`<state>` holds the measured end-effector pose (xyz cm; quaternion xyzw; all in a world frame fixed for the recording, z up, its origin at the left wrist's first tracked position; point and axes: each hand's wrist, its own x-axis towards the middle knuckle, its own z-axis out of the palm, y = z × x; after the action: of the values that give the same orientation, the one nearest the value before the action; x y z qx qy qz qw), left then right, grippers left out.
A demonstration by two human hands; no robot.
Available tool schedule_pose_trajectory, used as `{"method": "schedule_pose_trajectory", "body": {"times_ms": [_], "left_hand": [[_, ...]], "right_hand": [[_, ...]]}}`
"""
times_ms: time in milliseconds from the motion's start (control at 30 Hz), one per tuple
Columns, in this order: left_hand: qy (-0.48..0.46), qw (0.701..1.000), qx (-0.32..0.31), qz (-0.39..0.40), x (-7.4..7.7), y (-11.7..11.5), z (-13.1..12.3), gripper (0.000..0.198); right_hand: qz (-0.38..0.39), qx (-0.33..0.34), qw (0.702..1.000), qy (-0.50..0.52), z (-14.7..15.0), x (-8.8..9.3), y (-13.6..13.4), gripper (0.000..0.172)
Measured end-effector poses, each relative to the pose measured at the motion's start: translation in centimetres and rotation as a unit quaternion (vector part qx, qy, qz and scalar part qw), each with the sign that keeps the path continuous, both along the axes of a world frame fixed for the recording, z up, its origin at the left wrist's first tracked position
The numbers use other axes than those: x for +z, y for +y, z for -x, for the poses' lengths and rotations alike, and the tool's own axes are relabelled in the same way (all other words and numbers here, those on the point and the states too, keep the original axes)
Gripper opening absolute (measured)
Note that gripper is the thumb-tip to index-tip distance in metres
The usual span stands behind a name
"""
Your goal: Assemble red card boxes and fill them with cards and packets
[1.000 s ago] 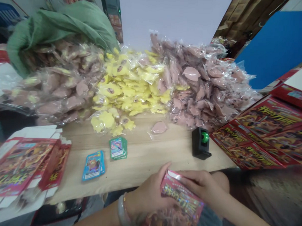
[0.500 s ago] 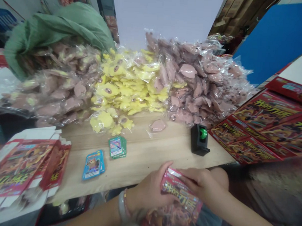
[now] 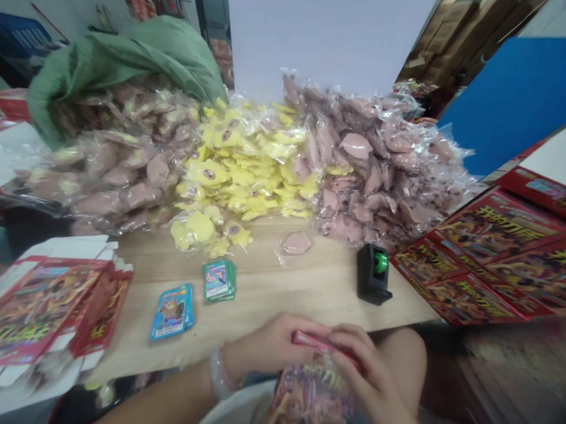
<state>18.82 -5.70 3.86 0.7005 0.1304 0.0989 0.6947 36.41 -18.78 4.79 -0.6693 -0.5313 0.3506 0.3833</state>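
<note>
A red printed cardboard box [image 3: 309,404] stands upright over my lap at the table's front edge. My left hand [image 3: 277,343] is closed on the upper left of the box, its fingers along the top edge. On the upper right side, my right hand [image 3: 363,365] wraps round the box, fingers bent over the top. The narrow red top of the box shows between the hands. Part of its front is hidden by my fingers and slightly blurred. Nearest on the table are a stack of blue-edged cards [image 3: 171,312] and a stack of green-edged cards [image 3: 219,280].
A black tape dispenser [image 3: 373,275] stands at the right, before stacked red boxes [image 3: 488,246]. Flattened red boxes [image 3: 39,307] lie at the left. Bagged yellow toys [image 3: 247,167] and bagged pink toys [image 3: 370,159] are heaped behind. A green sack [image 3: 130,55] spills more bags.
The box's top has tipped, so its narrow top edge now faces me. My right hand has moved down and curled round the box. The view has shifted slightly.
</note>
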Motion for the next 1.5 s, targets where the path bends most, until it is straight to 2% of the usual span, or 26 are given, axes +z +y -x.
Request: {"method": "schedule_pose_trajectory", "body": {"times_ms": [33, 67, 133, 167, 233, 300, 367, 533, 633, 733, 900, 967, 1033, 1100, 1167, 1267, 1367, 1433, 1500], "left_hand": [[-0.008, 0.998, -0.005, -0.061, 0.7, 1.0, 0.0, 0.033], [-0.017, 0.991, 0.016, -0.131, 1.3, 2.1, -0.2, 0.029], [-0.055, 0.960, 0.106, -0.254, 1.8, 4.0, -1.5, 0.031], [-0.080, 0.941, 0.147, -0.295, 1.6, 4.8, -2.6, 0.031], [-0.117, 0.916, 0.183, -0.338, 0.5, 5.5, -5.2, 0.034], [-0.109, 0.914, 0.164, -0.354, -0.7, 5.5, -7.4, 0.041], [-0.066, 0.917, 0.129, -0.371, -1.6, 5.3, -8.5, 0.045], [-0.001, 0.903, 0.117, -0.414, -1.1, 5.4, -8.5, 0.039], [-0.012, 0.887, 0.109, -0.448, -1.0, 5.7, -8.4, 0.039], [-0.032, 0.874, 0.106, -0.474, -1.6, 5.8, -8.6, 0.038], [-0.045, 0.875, 0.142, -0.460, -2.7, 6.0, -9.0, 0.037], [-0.049, 0.871, 0.150, -0.466, -2.9, 6.1, -9.1, 0.037], [-0.048, 0.866, 0.150, -0.474, -3.0, 6.1, -9.3, 0.037], [-0.040, 0.862, 0.152, -0.482, -2.9, 5.8, -9.4, 0.037], [-0.024, 0.857, 0.153, -0.491, -2.7, 5.3, -9.3, 0.038], [-0.010, 0.856, 0.150, -0.495, -2.3, 4.9, -8.9, 0.045], [-0.016, 0.872, 0.124, -0.473, -2.2, 5.0, -8.3, 0.056], [-0.014, 0.891, 0.117, -0.438, -2.4, 5.0, -8.1, 0.063], [0.002, 0.907, 0.129, -0.401, -2.6, 4.5, -8.1, 0.068]], "right_hand": [[-0.017, -0.106, 0.994, -0.010, -1.0, -0.6, -0.3, 0.030], [-0.020, -0.215, 0.976, -0.024, -2.5, -1.0, -0.2, 0.032], [0.020, -0.396, 0.917, -0.043, -6.3, -1.5, 0.8, 0.038], [0.048, -0.450, 0.891, -0.034, -8.2, -1.6, 1.7, 0.040], [0.122, -0.452, 0.883, 0.033, -11.6, -2.2, 3.8, 0.038], [0.177, -0.422, 0.883, 0.105, -13.7, -3.0, 5.8, 0.030], [0.210, -0.406, 0.876, 0.154, -14.5, -3.7, 7.2, 0.024], [0.234, -0.399, 0.861, 0.212, -14.7, -4.4, 7.8, 0.022], [0.236, -0.390, 0.856, 0.245, -14.9, -4.4, 7.9, 0.016], [0.218, -0.398, 0.849, 0.273, -14.8, -4.4, 7.7, 0.013], [0.097, -0.411, 0.866, 0.265, -12.6, -6.0, 5.1, 0.008], [0.062, -0.426, 0.873, 0.230, -11.2, -6.5, 3.7, 0.013], [0.040, -0.428, 0.880, 0.204, -9.4, -6.1, 3.0, 0.018], [0.018, -0.392, 0.897, 0.204, -7.2, -4.8, 3.5, 0.023], [-0.004, -0.345, 0.907, 0.240, -4.8, -3.0, 5.4, 0.030], [-0.022, -0.347, 0.891, 0.293, -2.1, -1.8, 8.8, 0.042], [-0.018, -0.385, 0.885, 0.260, -1.2, -3.7, 10.0, 0.046], [-0.004, -0.397, 0.896, 0.201, -1.7, -5.4, 9.0, 0.048], [0.000, -0.414, 0.902, 0.126, -2.6, -6.0, 7.2, 0.045]]}}
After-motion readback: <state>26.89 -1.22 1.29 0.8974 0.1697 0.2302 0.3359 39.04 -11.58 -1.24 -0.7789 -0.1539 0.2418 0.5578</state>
